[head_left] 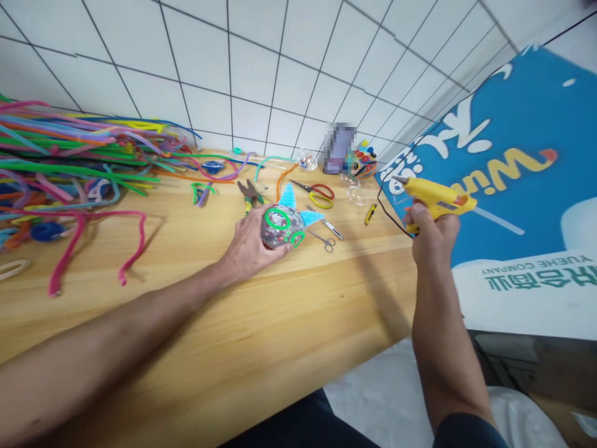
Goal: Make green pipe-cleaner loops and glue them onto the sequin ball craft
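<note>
My left hand [249, 242] is wrapped round a mottled grey craft ball [280, 233], thumb along its near side. Green pipe-cleaner loops mark the ball's surface, and two light-blue pointed ears [288, 196] stick out from it. Over the table's right end, my right hand [431, 233] grips a yellow hot glue gun [438, 196] by its handle. Its nozzle points left, and a clear glue stick [499, 222] comes out of the back. Pliers [249, 194] lie just beyond my left hand. Near the ball are red-and-yellow scissors [319, 194], small metal scissors [326, 241] and a pen [329, 225].
Many coloured pipe cleaners [93, 149] are heaped at the left. A yellow cutter [370, 214], clear plastic domes [357, 196] and a blurred phone [339, 148] lie towards the tiled wall [256, 68]. A blue printed board [522, 124] stands at the right, a black cord [392, 214] before it.
</note>
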Tool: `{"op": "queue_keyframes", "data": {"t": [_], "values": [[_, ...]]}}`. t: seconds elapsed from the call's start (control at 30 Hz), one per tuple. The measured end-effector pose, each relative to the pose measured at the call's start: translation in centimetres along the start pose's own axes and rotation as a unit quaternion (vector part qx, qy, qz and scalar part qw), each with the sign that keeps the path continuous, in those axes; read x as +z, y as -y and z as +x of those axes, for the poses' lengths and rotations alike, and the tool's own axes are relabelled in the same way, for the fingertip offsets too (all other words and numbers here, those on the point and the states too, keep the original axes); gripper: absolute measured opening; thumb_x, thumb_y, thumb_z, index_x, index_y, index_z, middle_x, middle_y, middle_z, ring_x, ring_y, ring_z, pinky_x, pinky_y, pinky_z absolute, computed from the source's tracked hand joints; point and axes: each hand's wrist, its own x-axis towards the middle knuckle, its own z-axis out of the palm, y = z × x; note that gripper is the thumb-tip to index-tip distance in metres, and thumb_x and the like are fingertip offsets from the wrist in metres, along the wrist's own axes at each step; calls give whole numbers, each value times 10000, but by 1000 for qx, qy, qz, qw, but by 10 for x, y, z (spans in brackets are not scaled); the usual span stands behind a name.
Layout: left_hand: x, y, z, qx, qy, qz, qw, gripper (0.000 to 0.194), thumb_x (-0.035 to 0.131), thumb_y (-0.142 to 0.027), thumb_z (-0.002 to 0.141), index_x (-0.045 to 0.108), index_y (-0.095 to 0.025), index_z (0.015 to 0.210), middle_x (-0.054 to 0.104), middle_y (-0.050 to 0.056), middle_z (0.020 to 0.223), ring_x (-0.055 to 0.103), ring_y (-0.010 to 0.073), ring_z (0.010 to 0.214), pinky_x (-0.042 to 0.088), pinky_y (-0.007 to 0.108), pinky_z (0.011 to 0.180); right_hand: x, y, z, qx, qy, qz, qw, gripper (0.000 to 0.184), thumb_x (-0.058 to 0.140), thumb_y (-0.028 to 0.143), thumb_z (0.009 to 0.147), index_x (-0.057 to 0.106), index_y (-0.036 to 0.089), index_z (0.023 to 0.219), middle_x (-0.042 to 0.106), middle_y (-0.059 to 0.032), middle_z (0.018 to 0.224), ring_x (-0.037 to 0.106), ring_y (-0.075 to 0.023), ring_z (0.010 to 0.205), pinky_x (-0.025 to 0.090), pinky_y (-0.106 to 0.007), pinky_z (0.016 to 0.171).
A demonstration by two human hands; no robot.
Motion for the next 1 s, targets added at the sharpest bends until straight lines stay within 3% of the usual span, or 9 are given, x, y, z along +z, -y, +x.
{"op": "queue_keyframes", "data": {"t": [0.13,0.27,0.37,0.47,0.77,0.9,1.0], "values": [[2,0,0,0,-7,-3,1000,878,896,-499,795,486,-222,1520,670,176,1490,651,412,1415,498,611,1230,-21,-43,9,68,-77,-62,993,383,691,581,814,714,211,913,703,-37,800,668,-235,734,570,-378,699],[4,2,0,6,-14,-4,1000,883,898,-490,795,487,-224,1529,677,175,1489,657,411,1415,502,611,1226,-21,-78,-3,168,9,-228,959,506,638,625,825,736,161,1000,803,-172,979,754,-356,961,600,-464,869],[5,3,0,10,-21,-3,1000,876,901,-478,791,492,-227,1524,677,171,1490,659,409,1415,506,604,1226,-12,-94,-18,189,46,-266,944,543,681,621,800,760,137,1033,821,-235,1036,759,-415,1074,602,-488,920],[5,4,0,12,-22,-5,1000,879,906,-479,790,490,-230,1522,674,170,1500,658,407,1420,505,602,1235,-3,-104,-31,191,67,-281,938,571,688,595,814,770,144,1152,827,-243,1155,752,-415,1162,600,-490,978],[6,5,0,12,-23,-13,1000,899,917,-495,776,489,-238,1523,671,169,1499,659,417,1420,503,613,1236,8,-114,-32,182,87,-311,929,556,688,595,852,746,164,1199,818,-226,1190,739,-389,1143,586,-497,994],[6,3,0,11,-29,-11,999,884,917,-480,772,499,-232,1510,672,171,1492,660,417,1416,503,616,1230,-10,-103,-38,159,70,-313,934,602,721,655,815,715,173,1175,793,-215,1211,715,-361,1113,587,-502,1002],[6,1,1,8,-28,-8,1000,868,911,-471,780,503,-218,1503,677,173,1473,670,411,1401,508,612,1221,-27,-83,-55,138,48,-328,934,569,761,666,779,703,179,1067,776,-223,1125,703,-376,1090,563,-566,1051]]}}
